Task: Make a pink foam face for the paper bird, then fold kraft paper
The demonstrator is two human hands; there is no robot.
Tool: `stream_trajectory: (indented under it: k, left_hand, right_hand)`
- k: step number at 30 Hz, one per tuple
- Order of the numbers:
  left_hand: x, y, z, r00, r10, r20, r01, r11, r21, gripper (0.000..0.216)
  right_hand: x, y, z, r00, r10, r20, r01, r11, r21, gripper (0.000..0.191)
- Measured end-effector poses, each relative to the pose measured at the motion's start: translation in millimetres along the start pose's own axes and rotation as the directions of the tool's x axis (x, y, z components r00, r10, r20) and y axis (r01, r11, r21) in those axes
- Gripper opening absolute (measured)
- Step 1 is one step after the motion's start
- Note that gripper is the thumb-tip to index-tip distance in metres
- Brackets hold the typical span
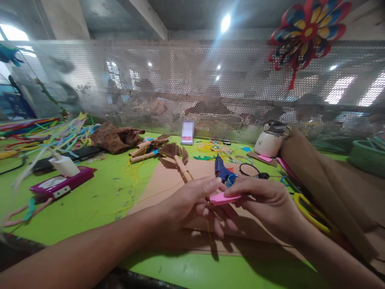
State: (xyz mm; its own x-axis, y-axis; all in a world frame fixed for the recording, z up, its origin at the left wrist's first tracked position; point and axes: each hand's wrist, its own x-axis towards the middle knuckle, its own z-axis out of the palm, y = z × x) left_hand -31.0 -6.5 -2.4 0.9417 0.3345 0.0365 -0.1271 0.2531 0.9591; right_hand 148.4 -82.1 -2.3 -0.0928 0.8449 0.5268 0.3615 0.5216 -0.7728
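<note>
In front of me both hands meet over the cardboard sheet (156,182). My right hand (266,196) pinches a folded piece of pink paper (224,198) between thumb and fingers. At the paper's left end is my left hand (195,200), thumb above and lower fingers partly spread; its grip looks closed on that end. A thin yellow strand (209,230) hangs below the left fingers. Just behind that hand a brown paper roll (181,165) with a pleated fan top (171,150) slants away; its lower end is hidden, so I cannot tell whether the hand touches it.
Beyond my hands stand a blue glue gun (221,168) and a tape roll (231,180). Yellow-handled scissors (311,212) and brown paper (325,184) lie at right. A white kettle (267,140) is behind. At left are a purple power strip (63,184) and pipe cleaners (69,132).
</note>
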Motion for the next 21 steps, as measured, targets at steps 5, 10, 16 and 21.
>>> stream_trajectory:
  k: [5,10,16,21]
  left_hand:
    - [2,-2,2,0.995,-0.085,-0.044,0.089,0.991,0.096,0.024]
    - [3,-7,2,0.988,-0.126,-0.091,0.135,0.987,0.093,0.024]
    - [2,-10,-1,0.978,-0.122,-0.167,0.149,0.976,0.16,0.027]
    - [3,-9,-3,0.983,-0.142,-0.119,0.162,0.971,0.174,0.028]
  right_hand:
    - [1,2,0,1.0,-0.014,0.027,0.016,0.997,-0.07,0.015]
    - [2,9,-1,0.977,0.213,-0.031,-0.21,0.975,0.071,0.01]
    - [5,9,-6,0.928,0.369,0.061,-0.371,0.89,0.264,0.012]
    - [5,1,-7,0.933,0.351,0.077,-0.359,0.903,0.236,0.02]
